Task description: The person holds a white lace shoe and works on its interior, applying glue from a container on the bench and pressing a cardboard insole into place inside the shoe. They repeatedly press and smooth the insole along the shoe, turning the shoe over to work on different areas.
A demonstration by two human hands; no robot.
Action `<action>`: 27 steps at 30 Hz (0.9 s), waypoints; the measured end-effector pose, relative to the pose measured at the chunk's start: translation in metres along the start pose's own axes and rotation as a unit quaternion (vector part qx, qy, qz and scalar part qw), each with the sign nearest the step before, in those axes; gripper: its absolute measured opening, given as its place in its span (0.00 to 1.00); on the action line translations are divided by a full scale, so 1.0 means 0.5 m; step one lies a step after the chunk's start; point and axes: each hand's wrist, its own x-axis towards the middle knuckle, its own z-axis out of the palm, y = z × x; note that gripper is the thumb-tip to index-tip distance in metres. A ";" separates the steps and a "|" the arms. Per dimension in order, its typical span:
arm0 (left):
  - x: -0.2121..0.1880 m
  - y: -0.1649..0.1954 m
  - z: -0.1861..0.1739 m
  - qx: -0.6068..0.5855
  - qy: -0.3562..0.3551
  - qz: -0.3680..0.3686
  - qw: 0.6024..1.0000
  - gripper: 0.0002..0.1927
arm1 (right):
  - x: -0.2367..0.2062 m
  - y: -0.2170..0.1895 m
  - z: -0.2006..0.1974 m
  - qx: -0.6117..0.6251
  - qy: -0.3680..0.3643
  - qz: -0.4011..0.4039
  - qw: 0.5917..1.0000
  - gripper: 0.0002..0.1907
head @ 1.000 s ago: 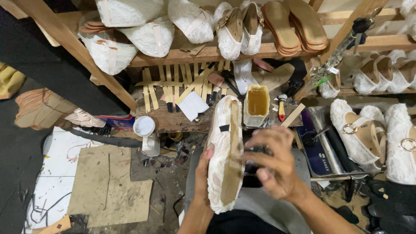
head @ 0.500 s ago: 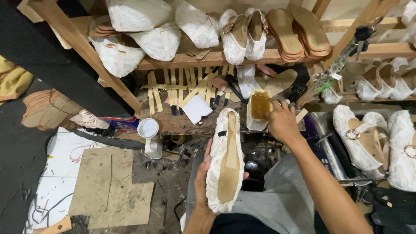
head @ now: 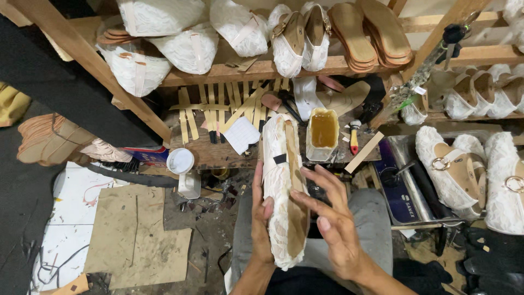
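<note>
Left hand (head: 261, 229): clamped on white lace-covered shoe with tan insole (head: 284, 191), frame centre
Right hand (head: 333, 224): fingers spread, touching insole; empty
Progress: lace wrapped; amber glue tub (head: 323, 131) above on counter (head: 218, 155); insole apparently unfinished

Lace-covered shoe (head: 281, 186) between both hands (head: 305, 229)

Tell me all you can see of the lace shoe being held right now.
The lace shoe is white, lace-covered over a long form, with a tan insole facing the camera along its right side and a small black tab near its upper middle. It stands lengthwise, one end toward the workbench, the other toward the person's lap. The left hand grips its left edge, thumb on the lace; the right hand is open, fingertips at the insole edge.
</note>
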 end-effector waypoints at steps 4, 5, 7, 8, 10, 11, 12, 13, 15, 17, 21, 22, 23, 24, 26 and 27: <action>-0.001 0.015 0.018 0.022 -0.005 0.008 1.000 0.49 | -0.004 -0.011 0.015 -0.002 -0.014 0.012 1.000 0.32; -0.002 0.017 0.020 0.028 -0.007 0.013 1.000 0.49 | -0.005 -0.012 0.016 -0.024 -0.018 0.010 0.999 0.32; 0.000 0.019 0.022 0.024 -0.010 0.014 1.000 0.49 | -0.007 -0.011 0.014 -0.184 0.025 -0.074 0.980 0.29; 0.000 0.019 0.022 0.014 -0.009 0.010 1.000 0.49 | -0.007 -0.009 0.011 -0.261 0.045 -0.116 0.957 0.28; -0.001 0.020 0.019 0.010 -0.008 -0.003 1.000 0.49 | 0.001 0.000 0.001 -0.265 0.050 -0.123 0.955 0.26; 0.000 0.021 0.016 0.016 -0.009 -0.014 1.000 0.49 | 0.005 0.004 -0.005 -0.268 0.052 -0.125 0.954 0.25; 0.000 0.021 0.014 0.022 -0.011 -0.024 0.999 0.49 | 0.009 0.010 -0.009 -0.269 0.045 -0.138 0.952 0.24; 0.000 0.020 0.012 0.017 -0.012 -0.028 0.999 0.49 | 0.015 0.016 -0.010 -0.269 0.039 -0.153 0.950 0.24; -0.001 0.019 0.010 0.006 -0.012 -0.034 0.999 0.49 | 0.021 0.024 -0.017 -0.271 0.037 -0.182 0.945 0.23; 0.000 0.018 0.009 0.008 -0.023 -0.027 0.999 0.49 | 0.020 0.029 -0.021 -0.271 0.042 -0.206 0.939 0.23; 0.001 0.015 0.013 -0.013 -0.041 -0.035 0.998 0.50 | 0.012 0.039 -0.020 -0.275 0.033 -0.207 0.938 0.24; 0.001 0.015 0.013 -0.013 -0.037 -0.039 0.998 0.50 | 0.009 0.041 -0.019 -0.267 0.030 -0.229 0.936 0.24; -0.001 0.016 0.013 -0.014 -0.031 -0.044 0.998 0.49 | 0.005 0.043 -0.019 -0.259 0.027 -0.249 0.933 0.24; -0.003 0.016 0.014 -0.015 -0.025 -0.051 0.998 0.49 | 0.005 0.046 -0.017 -0.260 0.036 -0.247 0.933 0.25; -0.003 0.017 0.013 -0.019 -0.023 -0.050 0.998 0.49 | 0.008 0.052 -0.012 -0.266 0.058 -0.244 0.931 0.26; -0.002 0.016 0.012 -0.021 -0.023 -0.049 0.998 0.49 | 0.008 0.053 -0.009 -0.260 0.056 -0.240 0.934 0.26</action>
